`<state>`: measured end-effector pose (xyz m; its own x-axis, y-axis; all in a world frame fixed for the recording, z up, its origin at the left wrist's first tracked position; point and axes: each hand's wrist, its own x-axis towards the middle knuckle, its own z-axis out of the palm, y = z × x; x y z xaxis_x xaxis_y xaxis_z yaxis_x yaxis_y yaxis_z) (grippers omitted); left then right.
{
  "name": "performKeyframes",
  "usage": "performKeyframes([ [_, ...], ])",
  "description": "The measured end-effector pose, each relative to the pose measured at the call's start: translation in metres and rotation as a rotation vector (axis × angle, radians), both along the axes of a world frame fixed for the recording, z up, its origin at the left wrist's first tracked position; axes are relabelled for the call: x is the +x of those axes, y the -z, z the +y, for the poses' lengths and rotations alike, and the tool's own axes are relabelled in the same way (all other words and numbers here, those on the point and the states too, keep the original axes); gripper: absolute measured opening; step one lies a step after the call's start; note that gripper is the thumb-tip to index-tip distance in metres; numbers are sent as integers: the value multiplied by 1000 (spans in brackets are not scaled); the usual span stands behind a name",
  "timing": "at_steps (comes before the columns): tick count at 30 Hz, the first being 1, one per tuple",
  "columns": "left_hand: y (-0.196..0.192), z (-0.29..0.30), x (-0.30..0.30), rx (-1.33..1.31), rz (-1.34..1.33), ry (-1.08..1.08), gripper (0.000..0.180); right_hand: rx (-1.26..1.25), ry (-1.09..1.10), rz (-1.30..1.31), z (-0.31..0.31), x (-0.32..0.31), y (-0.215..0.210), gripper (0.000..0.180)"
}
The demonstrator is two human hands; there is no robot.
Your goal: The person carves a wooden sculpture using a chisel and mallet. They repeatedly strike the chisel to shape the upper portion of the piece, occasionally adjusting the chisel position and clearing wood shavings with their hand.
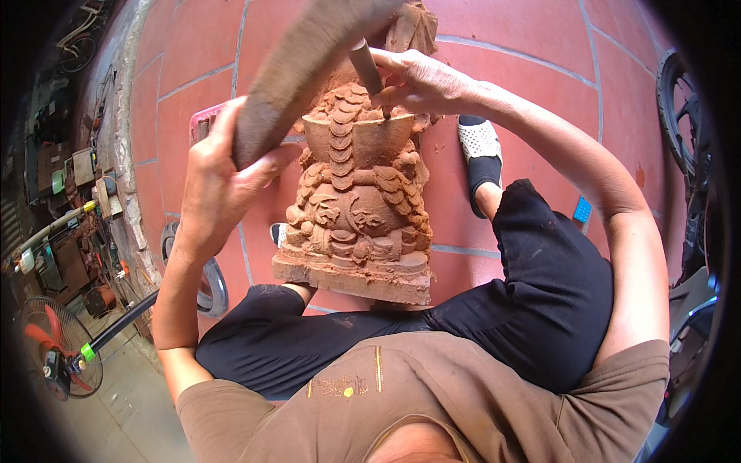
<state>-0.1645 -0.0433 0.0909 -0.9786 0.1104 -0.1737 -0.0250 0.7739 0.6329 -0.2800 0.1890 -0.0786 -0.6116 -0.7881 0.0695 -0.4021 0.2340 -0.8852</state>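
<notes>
My left hand [216,174] grips a thick wooden mallet [297,73], slightly smeared by motion, whose upper part leans over to the right. In my right hand [424,83] is a chisel [366,68], pinched between the fingers with its butt end up near the mallet. The chisel's tip points down at the upper rim of the bowl shape on a reddish-brown wood carving [363,208]. Coin shapes run down the carving's middle, with rounded relief and a flat base [351,279] towards me. Wood dust and crumbs lie in its recesses.
The carving stands between my legs on red floor tiles [532,69]. A pink tray [202,116] is left of it, with a tyre [212,287] nearer. At the far left are a fan [55,347] and cluttered tools; a black wheel [679,116] stands right, near a small blue object [583,209].
</notes>
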Motion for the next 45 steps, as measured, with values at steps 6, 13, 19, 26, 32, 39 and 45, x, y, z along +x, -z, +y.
performKeyframes([
  [6,-3,-3,2,77,1,4,55,-51,28,-77,4,3,-10,43],
  [13,-5,-4,-4,-142,-8,109,50,-85,14,28,3,-3,-2,40],
  [19,-2,5,2,63,-52,-78,49,50,29,-76,5,1,-17,36],
  [26,6,-8,-1,-14,-6,70,53,58,33,-119,12,-12,2,34],
  [32,-9,-5,-2,35,-34,-75,51,-48,67,-142,24,-9,-1,33],
  [39,-8,3,-1,39,15,17,49,-52,65,-168,20,-1,1,33],
  [45,11,2,-2,-62,26,98,50,47,36,-185,21,-5,-3,37],
])
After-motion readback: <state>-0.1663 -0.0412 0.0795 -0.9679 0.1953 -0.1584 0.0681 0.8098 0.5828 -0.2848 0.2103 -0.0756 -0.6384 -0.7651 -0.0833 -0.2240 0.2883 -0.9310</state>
